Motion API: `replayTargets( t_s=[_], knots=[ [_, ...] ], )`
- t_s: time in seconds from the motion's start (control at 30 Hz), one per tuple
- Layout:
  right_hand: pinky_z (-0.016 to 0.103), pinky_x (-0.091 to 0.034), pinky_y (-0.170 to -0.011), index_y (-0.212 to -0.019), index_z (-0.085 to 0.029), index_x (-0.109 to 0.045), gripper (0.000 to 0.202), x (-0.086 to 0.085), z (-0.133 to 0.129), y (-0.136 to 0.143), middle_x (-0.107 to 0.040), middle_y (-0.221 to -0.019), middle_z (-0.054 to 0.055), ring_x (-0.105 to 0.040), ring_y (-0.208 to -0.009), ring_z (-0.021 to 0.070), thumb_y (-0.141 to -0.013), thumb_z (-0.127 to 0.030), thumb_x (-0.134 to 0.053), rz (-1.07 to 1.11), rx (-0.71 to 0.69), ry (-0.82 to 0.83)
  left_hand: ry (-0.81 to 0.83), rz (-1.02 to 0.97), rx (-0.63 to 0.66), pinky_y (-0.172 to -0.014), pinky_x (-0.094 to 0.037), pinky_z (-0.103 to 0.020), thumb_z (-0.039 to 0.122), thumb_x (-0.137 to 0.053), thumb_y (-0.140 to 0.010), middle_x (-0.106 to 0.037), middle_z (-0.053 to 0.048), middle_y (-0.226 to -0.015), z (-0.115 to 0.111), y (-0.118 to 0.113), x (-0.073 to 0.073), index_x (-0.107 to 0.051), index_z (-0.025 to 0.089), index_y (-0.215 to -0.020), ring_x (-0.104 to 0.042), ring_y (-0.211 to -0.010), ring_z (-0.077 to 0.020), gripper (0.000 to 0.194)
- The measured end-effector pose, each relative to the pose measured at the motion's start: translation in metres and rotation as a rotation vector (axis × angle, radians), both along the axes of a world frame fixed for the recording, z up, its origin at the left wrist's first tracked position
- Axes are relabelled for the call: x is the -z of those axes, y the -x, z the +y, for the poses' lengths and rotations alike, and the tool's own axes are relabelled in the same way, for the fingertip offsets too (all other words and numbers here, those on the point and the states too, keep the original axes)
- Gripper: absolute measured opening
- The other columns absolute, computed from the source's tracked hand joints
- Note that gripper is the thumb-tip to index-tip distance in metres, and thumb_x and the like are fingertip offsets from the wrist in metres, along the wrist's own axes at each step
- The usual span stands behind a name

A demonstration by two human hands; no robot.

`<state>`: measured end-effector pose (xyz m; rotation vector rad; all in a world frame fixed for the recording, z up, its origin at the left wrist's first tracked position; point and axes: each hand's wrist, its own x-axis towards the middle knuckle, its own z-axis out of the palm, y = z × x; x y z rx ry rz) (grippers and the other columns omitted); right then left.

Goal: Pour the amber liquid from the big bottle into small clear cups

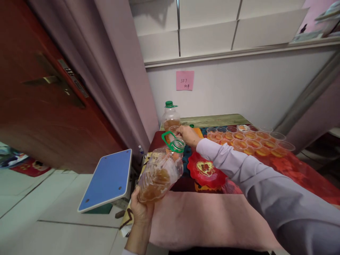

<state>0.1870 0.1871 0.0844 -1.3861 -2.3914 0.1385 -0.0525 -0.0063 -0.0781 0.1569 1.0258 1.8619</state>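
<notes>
My left hand [142, 205] is wrapped round the lower end of a large clear plastic jug [159, 173]. The jug leans with its uncapped mouth up and to the right, and brown liquid lies in its lower part. A green carrying handle loops off its neck. Just beyond the mouth, my right hand [187, 135] has its fingers closed at the rim of a clear plastic cup [174, 129]; the jug's handle partly hides this cup. Behind it a second jug [171, 115] stands upright with its green cap on. A loose green cap [191, 125] lies past my right hand.
Several clear cups of orange drink [249, 138] stand in rows on the right of the table. A red scalloped tray [205, 170] lies under my right forearm. On the left are a blue-topped stool [108, 179] and a brown door [39, 88]. A wall [225, 92] backs the table.
</notes>
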Motion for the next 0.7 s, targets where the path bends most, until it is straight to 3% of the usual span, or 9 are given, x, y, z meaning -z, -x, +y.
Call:
replayTargets(
  t_s=[0.17,0.27,0.4,0.53,0.6,0.7],
  knots=[
    [0.031,-0.048,-0.085,-0.112,-0.019,-0.08,0.018,-0.021,-0.013,-0.033,-0.08,-0.112,0.011,-0.071,-0.1,0.022,-0.105,-0.024,-0.064,0.14,0.055,-0.152,-0.007,0.03,0.004,-0.1,-0.055,-0.043,0.047,-0.074,-0.08,-0.082,-0.008,-0.107,0.001,0.001,0.0,-0.081,0.019,-0.101,-0.075,-0.106,-0.0291,0.036],
    [0.03,-0.046,-0.079,-0.106,-0.021,-0.078,0.013,-0.014,-0.041,-0.075,-0.078,-0.103,0.008,-0.069,-0.091,0.0209,-0.103,-0.025,-0.067,0.217,0.039,-0.281,-0.016,0.036,0.001,-0.102,-0.055,-0.042,0.044,-0.074,-0.079,-0.082,-0.006,-0.107,0.003,0.001,0.0,-0.08,0.02,-0.099,-0.074,-0.107,-0.0283,0.032],
    [0.029,-0.048,-0.078,-0.1,-0.021,-0.077,0.013,0.04,-0.091,-0.125,-0.077,-0.102,0.008,-0.07,-0.088,0.0199,-0.102,-0.02,-0.064,0.155,-0.04,-0.19,-0.018,0.044,-0.011,-0.102,-0.055,-0.042,0.043,-0.074,-0.078,-0.082,-0.004,-0.101,0.004,0.002,-0.001,-0.079,0.021,-0.096,-0.073,-0.107,-0.027,0.029],
    [0.028,-0.051,-0.076,-0.1,-0.021,-0.077,0.013,0.102,-0.12,-0.145,-0.078,-0.106,0.009,-0.072,-0.088,0.0202,-0.103,-0.02,-0.064,0.106,0.014,-0.076,-0.01,0.091,-0.017,-0.1,-0.056,-0.042,0.044,-0.073,-0.078,-0.081,-0.005,-0.1,0.006,0.001,-0.001,-0.078,0.022,-0.094,-0.073,-0.104,-0.0269,0.028],
    [0.029,-0.052,-0.076,-0.101,-0.02,-0.077,0.016,0.119,-0.125,-0.147,-0.078,-0.109,0.01,-0.073,-0.088,0.02,-0.104,-0.02,-0.062,0.086,0.021,-0.06,-0.018,0.123,-0.01,-0.102,-0.056,-0.042,0.045,-0.072,-0.078,-0.081,-0.005,-0.101,0.006,0.0,-0.002,-0.078,0.022,-0.095,-0.073,-0.106,-0.0276,0.03],
    [0.029,-0.054,-0.078,-0.103,-0.021,-0.079,0.02,0.128,-0.125,-0.144,-0.079,-0.114,0.011,-0.074,-0.091,0.0196,-0.107,-0.021,-0.059,0.052,0.002,-0.061,-0.038,0.149,-0.028,-0.103,-0.054,-0.042,0.046,-0.071,-0.078,-0.08,-0.006,-0.102,0.006,0.0,-0.002,-0.078,0.021,-0.096,-0.072,-0.109,-0.0282,0.032]
  ],
)
